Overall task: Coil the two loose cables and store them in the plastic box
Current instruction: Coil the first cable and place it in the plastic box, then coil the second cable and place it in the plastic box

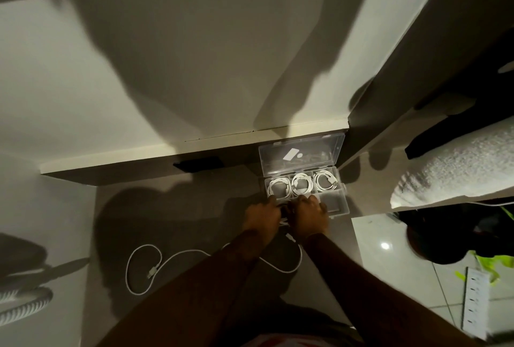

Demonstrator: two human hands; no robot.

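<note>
plainly we are handling something light and limp: both our left hand (pixel 262 214) and right hand (pixel 310 214) curl together at the near edge of the clear plastic box (pixel 338 202), closed around a bit of white cable (pixel 283 223), though how the fingers pinch it we cannot tell. the second white cable (pixel 167 259) lies in a loose loop on the smooth grey tabletop (pixel 167 207), near our forearms. thin, springy and slick, it should be taken near a plug end and wound into small rings like the three coils (pixel 301 181) in the box's far compartments.
</note>
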